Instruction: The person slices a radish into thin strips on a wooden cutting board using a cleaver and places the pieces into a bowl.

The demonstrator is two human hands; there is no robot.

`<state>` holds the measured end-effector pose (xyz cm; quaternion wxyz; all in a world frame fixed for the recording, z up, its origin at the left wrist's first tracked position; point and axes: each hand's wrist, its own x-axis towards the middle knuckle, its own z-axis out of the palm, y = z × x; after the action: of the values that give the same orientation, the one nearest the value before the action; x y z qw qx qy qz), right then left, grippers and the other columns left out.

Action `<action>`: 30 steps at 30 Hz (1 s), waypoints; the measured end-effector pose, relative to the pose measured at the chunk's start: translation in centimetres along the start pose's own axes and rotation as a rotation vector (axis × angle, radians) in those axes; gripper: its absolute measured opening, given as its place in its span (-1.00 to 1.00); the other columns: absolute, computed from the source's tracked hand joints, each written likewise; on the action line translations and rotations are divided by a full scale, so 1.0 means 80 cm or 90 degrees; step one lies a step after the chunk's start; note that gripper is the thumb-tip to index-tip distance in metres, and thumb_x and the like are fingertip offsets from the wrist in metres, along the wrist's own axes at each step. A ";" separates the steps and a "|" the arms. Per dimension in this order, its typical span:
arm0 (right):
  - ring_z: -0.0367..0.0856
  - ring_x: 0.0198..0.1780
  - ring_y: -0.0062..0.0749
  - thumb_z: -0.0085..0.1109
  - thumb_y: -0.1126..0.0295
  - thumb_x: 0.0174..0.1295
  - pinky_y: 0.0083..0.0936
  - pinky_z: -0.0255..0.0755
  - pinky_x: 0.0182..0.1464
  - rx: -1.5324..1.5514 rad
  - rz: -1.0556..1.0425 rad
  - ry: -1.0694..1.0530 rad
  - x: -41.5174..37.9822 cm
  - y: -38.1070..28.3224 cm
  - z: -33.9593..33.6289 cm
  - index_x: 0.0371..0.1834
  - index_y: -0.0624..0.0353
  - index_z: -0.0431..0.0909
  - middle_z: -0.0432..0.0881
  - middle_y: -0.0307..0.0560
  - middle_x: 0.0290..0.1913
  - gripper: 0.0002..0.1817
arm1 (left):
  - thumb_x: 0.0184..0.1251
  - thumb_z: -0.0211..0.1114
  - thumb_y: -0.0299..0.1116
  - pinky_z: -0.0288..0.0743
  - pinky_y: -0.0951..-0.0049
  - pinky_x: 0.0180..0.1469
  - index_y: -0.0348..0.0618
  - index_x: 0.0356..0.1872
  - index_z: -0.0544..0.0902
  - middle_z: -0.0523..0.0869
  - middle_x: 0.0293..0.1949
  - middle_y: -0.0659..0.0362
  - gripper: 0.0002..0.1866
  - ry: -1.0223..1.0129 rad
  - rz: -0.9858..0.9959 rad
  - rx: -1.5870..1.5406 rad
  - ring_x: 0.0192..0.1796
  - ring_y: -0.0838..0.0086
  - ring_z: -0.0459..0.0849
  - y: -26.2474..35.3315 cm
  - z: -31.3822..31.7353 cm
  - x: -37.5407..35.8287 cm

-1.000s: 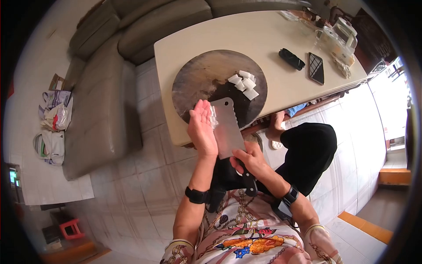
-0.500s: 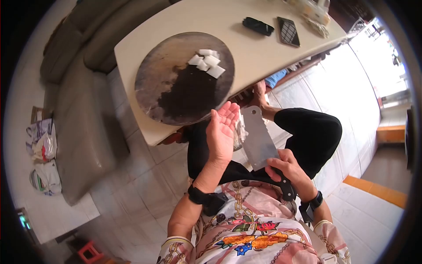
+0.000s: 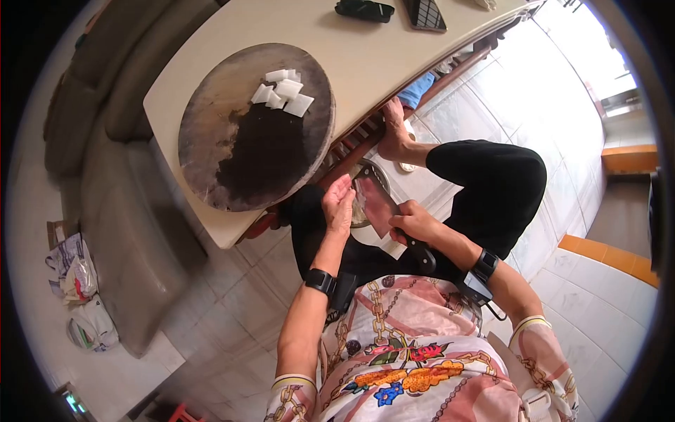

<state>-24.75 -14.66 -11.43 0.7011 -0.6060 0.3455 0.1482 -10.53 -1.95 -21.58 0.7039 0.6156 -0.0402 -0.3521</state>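
Note:
My right hand (image 3: 418,224) grips the black handle of a cleaver (image 3: 377,205), its broad blade pointing up and away over my lap. Beside the blade is my left hand (image 3: 339,204), fingers loosely extended with the palm turned toward the metal and nothing visible in it. Below the blade, a round metal basin (image 3: 380,177) sits between my legs, largely hidden, with pale bits inside. On the table lies a round wooden chopping board (image 3: 211,98), wet and dark in its middle. Several flat white pieces (image 3: 288,88) are grouped on its far right part.
The cream table (image 3: 365,56) carries a phone (image 3: 425,14) and a dark case (image 3: 364,10) at its far side. A grey sofa (image 3: 133,232) stands on the left, with bags (image 3: 74,271) beyond it. My bare foot (image 3: 396,133) is by the table's lower rail.
The cleaver has swung its face and come closer to my left hand, which has turned from palm up to sideways. The view has shifted, so the board appears further left.

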 end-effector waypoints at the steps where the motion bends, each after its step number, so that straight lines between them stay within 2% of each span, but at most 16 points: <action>1: 0.47 -0.72 -0.48 0.05 0.43 0.11 -0.51 0.34 -0.62 0.005 0.003 0.003 0.003 0.000 -0.001 -0.64 0.36 0.55 0.54 -0.09 -0.72 -0.75 | 0.19 0.26 -0.65 0.34 0.37 0.32 -0.40 0.19 0.47 0.56 0.18 0.00 -0.52 0.010 0.002 -0.010 0.22 0.33 0.53 -0.008 0.000 0.005; 3: 0.50 -0.70 -0.49 0.04 0.43 0.14 -0.52 0.36 -0.63 -0.066 -0.016 -0.051 0.008 0.002 -0.002 -0.59 0.37 0.54 0.57 -0.09 -0.68 -0.76 | 0.18 0.26 -0.66 0.36 0.39 0.30 -0.39 0.17 0.49 0.58 0.15 0.01 -0.53 0.027 -0.006 0.031 0.20 0.34 0.54 -0.009 0.006 0.009; 5: 0.52 -0.69 -0.49 0.04 0.44 0.14 -0.52 0.36 -0.64 -0.056 -0.025 -0.044 0.012 0.008 0.005 -0.58 0.37 0.53 0.58 -0.09 -0.67 -0.77 | 0.16 0.26 -0.66 0.39 0.41 0.27 -0.38 0.16 0.50 0.60 0.12 0.02 -0.53 0.045 -0.014 0.069 0.18 0.36 0.56 -0.018 0.011 0.015; 7: 0.53 -0.68 -0.50 0.03 0.44 0.15 -0.53 0.35 -0.64 -0.047 -0.036 -0.038 0.012 0.011 0.006 -0.57 0.37 0.52 0.59 -0.09 -0.66 -0.78 | 0.16 0.29 -0.59 0.51 0.44 0.12 -0.36 0.07 0.59 0.69 -0.05 0.05 -0.61 0.116 0.066 0.169 0.00 0.38 0.66 -0.032 0.013 0.022; 11: 0.55 -0.67 -0.49 0.00 0.45 0.16 -0.53 0.34 -0.66 -0.043 -0.036 -0.033 0.006 0.006 0.002 -0.55 0.39 0.47 0.60 -0.05 -0.62 -0.79 | 0.18 0.30 -0.58 0.52 0.48 0.08 -0.35 0.06 0.60 0.70 -0.07 0.08 -0.63 0.140 0.039 0.253 -0.02 0.41 0.67 -0.046 0.003 0.033; 13: 0.54 -0.67 -0.48 0.00 0.46 0.17 -0.53 0.35 -0.65 -0.011 -0.033 -0.026 0.007 0.008 -0.001 -0.55 0.39 0.45 0.61 -0.03 -0.61 -0.79 | 0.22 0.32 -0.53 0.52 0.52 0.03 -0.32 0.05 0.60 0.71 -0.10 0.13 -0.65 0.178 0.053 0.104 -0.09 0.45 0.67 -0.056 -0.002 0.037; 14: 0.54 -0.67 -0.48 0.00 0.46 0.17 -0.53 0.35 -0.65 -0.006 -0.039 -0.027 0.010 0.009 -0.003 -0.54 0.40 0.44 0.61 -0.03 -0.60 -0.79 | 0.22 0.32 -0.53 0.52 0.52 0.03 -0.32 0.05 0.60 0.71 -0.10 0.13 -0.65 0.177 0.053 0.106 -0.09 0.45 0.67 -0.051 -0.001 0.035; 16: 0.54 -0.67 -0.48 -0.01 0.46 0.17 -0.53 0.36 -0.64 0.004 -0.043 -0.028 0.011 0.012 -0.003 -0.52 0.40 0.43 0.61 -0.02 -0.59 -0.80 | 0.23 0.27 -0.59 0.50 0.57 0.06 -0.31 0.11 0.55 0.64 -0.04 0.16 -0.62 0.127 -0.007 -0.035 -0.04 0.52 0.62 -0.039 -0.002 0.031; 19: 0.53 -0.67 -0.47 0.00 0.47 0.17 -0.52 0.37 -0.63 0.032 -0.028 -0.005 0.007 0.004 -0.002 -0.54 0.39 0.44 0.60 -0.03 -0.60 -0.80 | 0.24 0.32 -0.56 0.49 0.59 0.05 -0.30 0.17 0.50 0.62 -0.03 0.17 -0.55 0.137 -0.070 -0.085 -0.05 0.55 0.60 -0.018 0.004 0.025; 20: 0.54 -0.67 -0.47 0.00 0.48 0.17 -0.52 0.37 -0.62 0.029 -0.026 -0.006 0.007 0.001 -0.003 -0.55 0.40 0.45 0.60 -0.02 -0.60 -0.79 | 0.24 0.32 -0.56 0.49 0.59 0.05 -0.30 0.17 0.50 0.62 -0.03 0.17 -0.55 0.136 -0.070 -0.083 -0.05 0.55 0.60 -0.013 0.008 0.021; 22: 0.54 -0.67 -0.46 0.01 0.48 0.17 -0.51 0.38 -0.62 0.027 -0.024 -0.009 0.010 0.003 -0.002 -0.56 0.40 0.45 0.60 -0.02 -0.61 -0.79 | 0.17 0.39 -0.55 0.46 0.56 0.09 -0.31 0.22 0.47 0.58 0.03 0.15 -0.46 0.044 -0.070 -0.049 0.00 0.53 0.56 -0.005 0.014 0.009; 25: 0.54 -0.67 -0.46 0.02 0.49 0.16 -0.51 0.38 -0.62 0.058 -0.026 -0.006 0.017 0.011 0.000 -0.56 0.41 0.47 0.60 -0.02 -0.61 -0.79 | 0.13 0.40 -0.59 0.45 0.54 0.11 -0.32 0.27 0.41 0.58 0.01 0.14 -0.38 0.023 -0.077 -0.072 0.00 0.52 0.56 -0.014 0.010 0.006; 28: 0.54 -0.67 -0.47 0.03 0.49 0.16 -0.52 0.38 -0.62 0.068 -0.023 -0.010 0.017 0.010 -0.001 -0.56 0.42 0.48 0.59 -0.02 -0.62 -0.79 | 0.15 0.38 -0.61 0.46 0.52 0.10 -0.34 0.25 0.42 0.58 0.02 0.11 -0.41 0.028 -0.100 -0.073 0.01 0.48 0.57 -0.017 0.002 0.009; 30: 0.55 -0.69 -0.42 -0.03 0.50 0.15 -0.50 0.39 -0.64 0.071 -0.043 0.011 0.017 0.010 0.000 -0.63 0.42 0.46 0.59 0.04 -0.64 -0.75 | 0.19 0.34 -0.62 0.46 0.53 0.11 -0.32 0.25 0.42 0.58 0.04 0.10 -0.44 0.055 -0.109 -0.057 0.05 0.47 0.57 -0.017 0.001 0.011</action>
<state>-24.27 -14.81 -12.96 0.7354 -0.5785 0.3384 0.1001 -10.49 -2.50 -23.09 0.6994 0.5991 0.0584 -0.3855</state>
